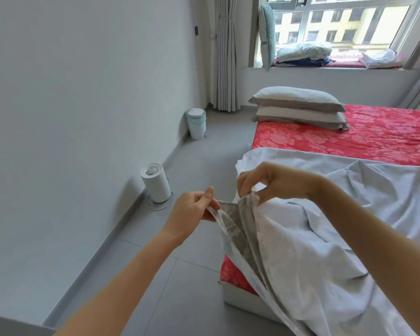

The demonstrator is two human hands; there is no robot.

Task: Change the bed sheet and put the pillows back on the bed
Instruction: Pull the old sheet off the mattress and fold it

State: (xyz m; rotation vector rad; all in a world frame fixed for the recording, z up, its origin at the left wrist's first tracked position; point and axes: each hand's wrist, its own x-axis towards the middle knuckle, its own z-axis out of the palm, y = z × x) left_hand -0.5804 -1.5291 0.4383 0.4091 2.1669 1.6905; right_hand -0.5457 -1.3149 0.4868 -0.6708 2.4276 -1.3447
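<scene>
A pale blue-grey bed sheet (337, 238) lies crumpled over the near part of the bed, whose red floral mattress cover (374, 137) shows beyond it. My left hand (192, 212) pinches the sheet's hem at the corner and holds it out to the left. My right hand (269, 183) pinches the same edge a little further right and higher, so the hem is stretched between both hands above the bed's near corner. Two grey pillows (298, 107) are stacked at the far end of the mattress.
A white cylindrical appliance (155, 183) and a small white bin (197, 123) stand on the grey tile floor along the left wall. Folded bedding (303, 53), an upright green cushion (268, 32) and a white cloth (380, 59) sit on the window sill. A curtain (224, 54) hangs in the corner.
</scene>
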